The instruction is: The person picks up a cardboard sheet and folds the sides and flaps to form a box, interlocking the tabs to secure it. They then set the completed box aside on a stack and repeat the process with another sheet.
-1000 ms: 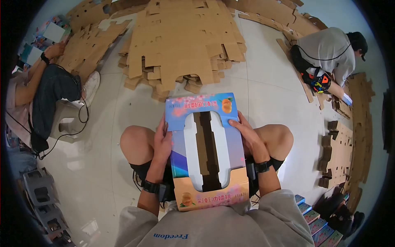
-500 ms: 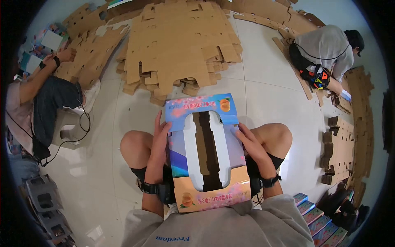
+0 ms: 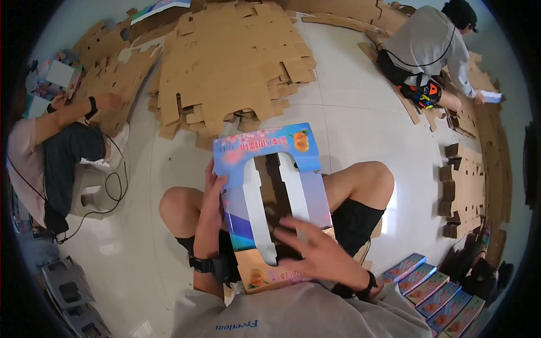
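Note:
A colourful printed carton [image 3: 239,217] with peach pictures and an oblong opening in its top rests on my lap, tilted slightly. My left hand [image 3: 212,194] grips the carton's left side, with the fingers partly hidden by the box. Over the opening, near the lower end, my right hand [image 3: 315,248] is spread, its fingers apart and a little blurred. Brown cardboard shows inside the carton through the opening.
A large stack of flat cardboard [image 3: 225,62] lies ahead. One person [image 3: 67,141] sits at the left, another [image 3: 422,45] crouches at the upper right. Printed boxes [image 3: 434,290] stand in a row at the lower right; grey plastic stools [image 3: 67,281] are at the lower left.
My right hand has let go of the carton's right side and moved over its opening. The person at the right has reached outward with a pale piece.

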`<state>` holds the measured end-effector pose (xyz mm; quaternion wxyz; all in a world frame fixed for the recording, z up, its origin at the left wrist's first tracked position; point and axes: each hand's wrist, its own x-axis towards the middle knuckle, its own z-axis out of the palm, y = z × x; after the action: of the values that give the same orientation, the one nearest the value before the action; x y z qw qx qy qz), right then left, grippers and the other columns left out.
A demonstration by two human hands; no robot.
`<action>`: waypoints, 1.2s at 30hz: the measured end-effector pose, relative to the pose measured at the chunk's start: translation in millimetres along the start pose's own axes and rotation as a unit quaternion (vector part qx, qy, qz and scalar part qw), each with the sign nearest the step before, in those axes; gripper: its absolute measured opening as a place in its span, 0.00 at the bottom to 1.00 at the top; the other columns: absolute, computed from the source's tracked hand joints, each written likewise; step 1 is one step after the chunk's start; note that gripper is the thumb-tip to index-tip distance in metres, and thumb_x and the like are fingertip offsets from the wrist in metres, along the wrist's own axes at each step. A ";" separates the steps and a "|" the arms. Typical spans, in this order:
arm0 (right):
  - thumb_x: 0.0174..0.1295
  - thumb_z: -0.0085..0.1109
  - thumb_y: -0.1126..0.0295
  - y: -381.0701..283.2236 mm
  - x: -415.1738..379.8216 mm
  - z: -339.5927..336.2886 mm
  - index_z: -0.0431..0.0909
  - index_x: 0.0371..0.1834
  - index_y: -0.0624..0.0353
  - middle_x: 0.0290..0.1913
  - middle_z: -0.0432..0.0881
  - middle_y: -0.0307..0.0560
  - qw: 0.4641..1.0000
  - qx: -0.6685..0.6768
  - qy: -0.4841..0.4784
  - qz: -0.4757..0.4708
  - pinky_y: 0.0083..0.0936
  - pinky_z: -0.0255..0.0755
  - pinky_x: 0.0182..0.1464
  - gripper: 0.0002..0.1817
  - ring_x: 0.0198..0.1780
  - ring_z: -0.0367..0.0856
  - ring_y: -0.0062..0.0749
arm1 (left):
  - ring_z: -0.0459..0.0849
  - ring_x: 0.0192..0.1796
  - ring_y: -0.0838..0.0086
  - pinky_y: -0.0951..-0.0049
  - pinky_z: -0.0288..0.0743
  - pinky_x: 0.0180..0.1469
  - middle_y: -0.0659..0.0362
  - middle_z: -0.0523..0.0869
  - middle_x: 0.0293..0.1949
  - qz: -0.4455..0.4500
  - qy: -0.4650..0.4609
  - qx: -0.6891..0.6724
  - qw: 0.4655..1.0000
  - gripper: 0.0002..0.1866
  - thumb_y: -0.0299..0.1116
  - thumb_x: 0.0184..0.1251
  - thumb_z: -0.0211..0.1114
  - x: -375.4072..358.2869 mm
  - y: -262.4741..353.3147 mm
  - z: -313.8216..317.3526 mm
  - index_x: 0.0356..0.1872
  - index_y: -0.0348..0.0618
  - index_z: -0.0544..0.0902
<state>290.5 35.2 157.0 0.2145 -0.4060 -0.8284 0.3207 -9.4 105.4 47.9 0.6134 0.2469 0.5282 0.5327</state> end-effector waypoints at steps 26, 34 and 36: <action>0.70 0.72 0.49 138.2 108.6 23.2 0.49 0.86 0.76 0.85 0.51 0.82 0.985 -0.069 0.027 0.155 0.54 0.62 0.82 0.57 0.84 0.60 0.70 | 0.53 0.89 0.44 0.45 0.46 0.89 0.40 0.56 0.87 0.252 -0.107 0.696 0.664 0.51 0.48 0.64 0.78 -12.8 4.0 68.7 0.83 0.35 0.64; 0.61 0.75 0.52 84.2 110.0 38.1 0.42 0.84 0.85 0.87 0.42 0.85 0.974 -0.204 -0.043 0.091 0.59 0.39 0.89 0.64 0.91 0.37 0.72 | 0.52 0.89 0.45 0.47 0.48 0.89 0.41 0.54 0.88 0.265 -0.070 0.690 0.670 0.52 0.20 0.46 0.74 -30.4 4.9 76.2 0.81 0.37 0.67; 0.62 0.74 0.54 89.5 108.9 40.7 0.41 0.85 0.85 0.87 0.41 0.85 0.976 -0.201 -0.040 0.069 0.59 0.39 0.89 0.63 0.91 0.37 0.72 | 0.53 0.89 0.46 0.47 0.49 0.88 0.41 0.55 0.88 0.251 -0.065 0.684 0.682 0.51 0.20 0.46 0.74 -31.6 10.6 75.6 0.80 0.37 0.68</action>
<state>250.3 150.6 75.7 0.0729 -0.4841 -0.8537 0.1776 59.3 99.5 93.4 0.1504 0.7552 0.6225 0.1397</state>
